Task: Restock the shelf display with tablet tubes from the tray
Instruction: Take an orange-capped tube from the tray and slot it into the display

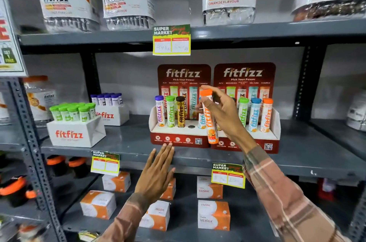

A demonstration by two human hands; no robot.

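Two red fitfizz display stands sit side by side on the middle shelf. The left stand (179, 139) holds a purple-capped tube (160, 112), a green-capped tube (170, 112) and a brown-capped tube (180, 113), then an empty hole (191, 126) and a blue tube partly hidden behind my hand. My right hand (221, 112) grips an orange-capped tube (209, 117) upright in front of the left stand's right end. My left hand (156, 174) lies flat, fingers together, against the shelf's front edge below the left stand. The right stand (274, 138) holds green, blue and orange tubes.
Two white fitfizz boxes stand at the left of the same shelf: one with green-capped tubes (76, 132), one with purple-capped tubes (112, 115). Large fitfizz jars fill the top shelf (257, 32). Orange-and-white cartons (213, 215) lie on the lower shelf. Price tags hang from the shelf edges.
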